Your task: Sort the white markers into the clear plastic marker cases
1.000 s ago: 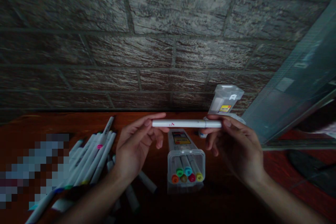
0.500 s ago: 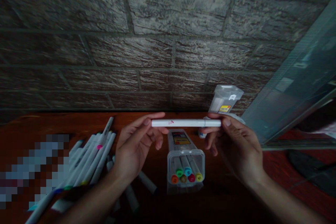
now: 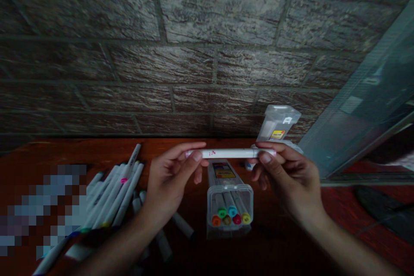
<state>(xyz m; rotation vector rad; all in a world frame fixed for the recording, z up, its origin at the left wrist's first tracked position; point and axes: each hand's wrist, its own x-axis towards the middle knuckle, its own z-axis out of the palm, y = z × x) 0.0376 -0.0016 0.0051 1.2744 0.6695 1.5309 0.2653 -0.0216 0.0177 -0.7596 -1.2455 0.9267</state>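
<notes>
A white marker (image 3: 229,153) with small pink print lies level between my two hands, above the table. My left hand (image 3: 174,174) pinches its left end between thumb and fingers. At its right end, my right hand (image 3: 286,172) grips it the same way. Pinkish tips show at both ends of the marker. Below it, a clear plastic case (image 3: 230,187) lies on its side with its open end facing me. Several markers (image 3: 232,211) with orange, green, brown, blue, red and yellow ends rest inside the case.
Many loose white markers (image 3: 113,196) lie in a pile at the left of the wooden table (image 3: 80,148). Another clear case (image 3: 280,123) stands at the back right. Behind is a brick wall (image 3: 194,64); a bluish panel (image 3: 359,99) rises at the right.
Both thumbs have shifted from the marker's ends onto its near side, inward along the barrel. The marker has turned slightly, and pinkish ends now show. The case has not moved.
</notes>
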